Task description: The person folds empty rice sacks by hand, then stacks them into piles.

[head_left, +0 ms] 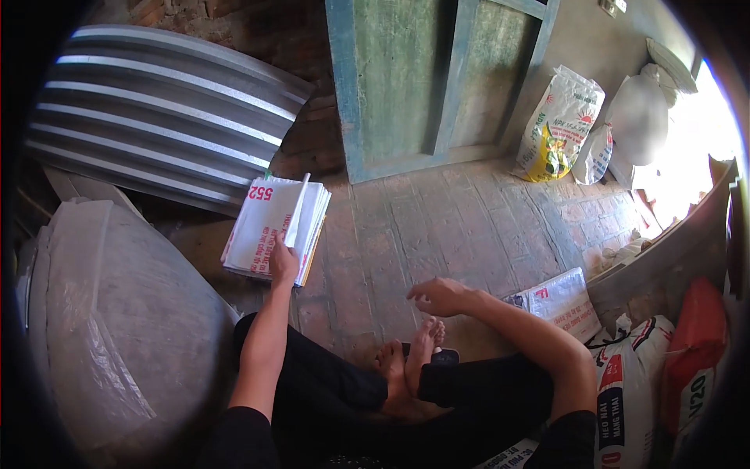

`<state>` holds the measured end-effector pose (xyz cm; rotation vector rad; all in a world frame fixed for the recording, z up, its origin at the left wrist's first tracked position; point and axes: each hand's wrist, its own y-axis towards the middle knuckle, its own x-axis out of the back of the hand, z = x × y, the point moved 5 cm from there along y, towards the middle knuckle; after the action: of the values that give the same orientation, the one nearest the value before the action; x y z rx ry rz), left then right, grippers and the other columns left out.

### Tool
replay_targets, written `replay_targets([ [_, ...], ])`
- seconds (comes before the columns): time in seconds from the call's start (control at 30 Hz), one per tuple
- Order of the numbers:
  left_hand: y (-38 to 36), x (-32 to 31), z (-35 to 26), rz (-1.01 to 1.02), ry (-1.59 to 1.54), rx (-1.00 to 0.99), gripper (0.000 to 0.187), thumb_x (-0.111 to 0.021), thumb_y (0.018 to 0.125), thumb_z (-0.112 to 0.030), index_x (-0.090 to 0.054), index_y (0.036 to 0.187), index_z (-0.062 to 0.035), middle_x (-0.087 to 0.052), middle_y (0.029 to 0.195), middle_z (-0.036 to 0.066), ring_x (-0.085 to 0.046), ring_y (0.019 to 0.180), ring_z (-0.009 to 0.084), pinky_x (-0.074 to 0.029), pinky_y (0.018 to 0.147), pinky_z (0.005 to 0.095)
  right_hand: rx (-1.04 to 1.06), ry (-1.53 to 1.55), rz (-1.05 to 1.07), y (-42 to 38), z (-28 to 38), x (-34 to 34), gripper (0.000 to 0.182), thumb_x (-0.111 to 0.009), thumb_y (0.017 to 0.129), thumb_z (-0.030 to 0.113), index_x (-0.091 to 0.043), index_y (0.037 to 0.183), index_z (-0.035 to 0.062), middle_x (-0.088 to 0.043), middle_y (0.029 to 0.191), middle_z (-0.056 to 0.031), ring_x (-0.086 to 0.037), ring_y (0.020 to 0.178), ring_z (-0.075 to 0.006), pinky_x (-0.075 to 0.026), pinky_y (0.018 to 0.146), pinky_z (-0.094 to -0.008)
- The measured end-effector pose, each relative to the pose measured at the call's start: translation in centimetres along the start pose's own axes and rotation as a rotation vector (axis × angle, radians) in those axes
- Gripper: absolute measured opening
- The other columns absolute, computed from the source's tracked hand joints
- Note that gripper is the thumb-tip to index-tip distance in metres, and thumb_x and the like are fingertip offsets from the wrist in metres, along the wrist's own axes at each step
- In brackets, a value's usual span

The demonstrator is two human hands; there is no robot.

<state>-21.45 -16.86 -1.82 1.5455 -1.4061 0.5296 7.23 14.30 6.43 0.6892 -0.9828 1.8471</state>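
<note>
A stack of folded white woven sacks (pixel 254 215) with red print and "552" lies at the left on the floor. My left hand (pixel 283 262) is at its near right edge, fingers closed on the top folded sack, whose right side stands up as a raised fold. Some of those fingers are hard to make out. My right hand (pixel 441 297) hovers above my bare feet, loosely bent with fingers apart and nothing in it. Beyond its forearm, a smaller pile of folded sacks (pixel 566 305) rests on the floor at the right.
Corrugated metal sheet (pixel 164 109) leans at the back left. A plastic-covered bulky object (pixel 133 313) stands left of my legs. Ahead is a blue-green wooden door (pixel 398 86); printed bags (pixel 564 125) stand beside it. Filled sacks (pixel 637 391) and a red bag (pixel 694 352) crowd the right.
</note>
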Motion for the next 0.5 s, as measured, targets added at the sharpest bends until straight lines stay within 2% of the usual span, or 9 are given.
replay_targets([
  [0.07, -0.9, 2.2, -2.5, -0.087, -0.068, -0.017, 0.041, -0.057, 0.088, -0.002, -0.052, 0.128, -0.0048, -0.062, 0.117, 0.028, -0.064, 0.102, 0.0434, -0.050, 0.087, 0.0512, 0.028, 0.024, -0.055, 0.6, 0.0, 0.8, 0.039, -0.055, 0.089, 0.024, -0.064, 0.124, 0.0117, -0.072, 0.105, -0.0157, -0.069, 0.096, -0.0360, -0.053, 0.087, -0.0466],
  [0.1, -1.4, 2.6, -3.1, -0.069, -0.099, -0.052, 0.040, -0.057, 0.087, 0.001, -0.056, 0.127, -0.0074, -0.056, 0.124, 0.026, -0.060, 0.110, 0.0425, -0.049, 0.089, 0.0512, -0.016, 0.030, -0.038, 0.9, -0.1, 0.9, 0.039, -0.055, 0.087, 0.024, -0.065, 0.122, 0.0126, -0.072, 0.105, -0.0187, -0.067, 0.100, -0.0385, -0.051, 0.090, -0.0476],
  [0.2, -1.9, 0.0, -0.8, 0.088, 0.114, -0.155, 0.037, -0.060, 0.086, -0.001, -0.059, 0.122, -0.0056, -0.055, 0.120, 0.022, -0.057, 0.112, 0.0409, -0.049, 0.091, 0.0498, -0.020, -0.035, 0.005, 1.9, -0.4, 0.6, 0.039, -0.055, 0.086, 0.024, -0.065, 0.123, 0.0133, -0.072, 0.106, -0.0172, -0.068, 0.100, -0.0375, -0.052, 0.090, -0.0469],
  [0.43, -3.2, 0.2, -3.0, 0.159, 0.145, -0.111, 0.039, -0.073, 0.079, -0.015, -0.065, 0.115, -0.0022, -0.053, 0.115, 0.018, -0.056, 0.109, 0.0383, -0.049, 0.093, 0.0474, -0.035, -0.056, 0.111, 1.5, -0.7, -1.9, 0.041, -0.056, 0.087, 0.027, -0.064, 0.125, 0.0153, -0.072, 0.111, -0.0114, -0.068, 0.103, -0.0340, -0.053, 0.091, -0.0449],
  [0.5, -3.2, -0.5, -2.6, 0.193, 0.129, -0.096, 0.038, -0.073, 0.079, -0.014, -0.066, 0.114, -0.0013, -0.054, 0.115, 0.018, -0.055, 0.110, 0.0386, -0.049, 0.093, 0.0477, -0.061, -0.091, 0.162, 1.2, -1.0, -2.5, 0.041, -0.056, 0.087, 0.027, -0.064, 0.125, 0.0151, -0.072, 0.111, -0.0111, -0.068, 0.104, -0.0337, -0.053, 0.092, -0.0443],
])
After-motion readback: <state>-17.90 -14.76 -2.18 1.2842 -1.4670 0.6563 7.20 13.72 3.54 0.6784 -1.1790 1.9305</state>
